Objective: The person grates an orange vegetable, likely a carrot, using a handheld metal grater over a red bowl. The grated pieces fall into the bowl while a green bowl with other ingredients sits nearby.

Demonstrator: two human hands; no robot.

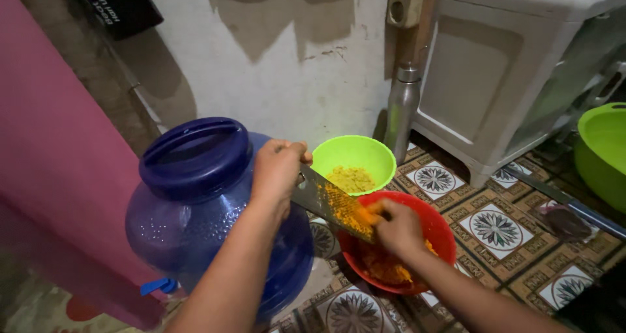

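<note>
Left hand [279,170]: I grip the grater's [329,202] top edge
Right hand [398,227]: I pinch an orange piece [373,210] against it, over red bowl [438,232]
Room: blue jug [195,202] crowds my left

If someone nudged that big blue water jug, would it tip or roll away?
Probably neither. The blue water jug stands upright on a wide body, so it looks stable. It seems empty, with only droplets inside, so likely light and easy to slide. The left hand leans close to it.

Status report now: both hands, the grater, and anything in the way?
Left hand grips grater top. Right hand presses orange piece on it, over red bowl. Blue water jug close beside left arm.
</note>
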